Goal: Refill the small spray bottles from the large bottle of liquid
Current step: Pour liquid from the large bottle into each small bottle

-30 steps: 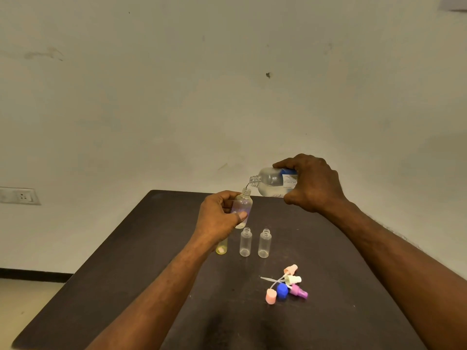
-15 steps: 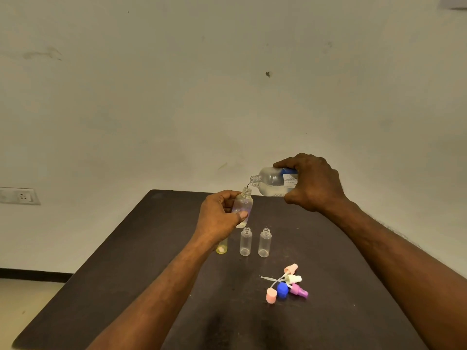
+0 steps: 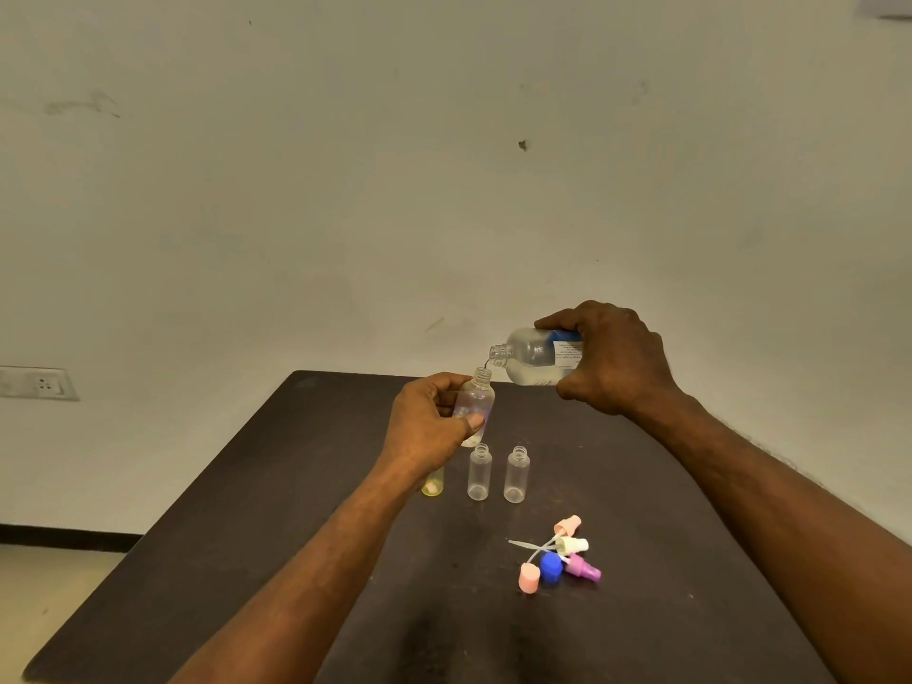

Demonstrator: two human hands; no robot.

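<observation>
A dark worktop (image 3: 247, 510) runs away from the viewer to a plain wall, its far edge just behind the hands and its left edge slanting towards the floor. Above the far half, the right hand (image 3: 612, 357) grips a large clear bottle (image 3: 533, 355) tipped almost level, neck pointing left. A thin stream runs from its mouth into a small spray bottle (image 3: 475, 399) gripped upright by the left hand (image 3: 427, 427). Nearer, two uncapped clear bottles (image 3: 479, 471) stand side by side, apart from each other. A yellowish bottle (image 3: 433, 486) to their left is mostly hidden behind the left wrist. A loose heap of coloured spray caps (image 3: 557, 560) lies right of centre, with bare worktop around it. Both forearms are cut off by the lower frame edge. The large bottle's label is too small to read.
</observation>
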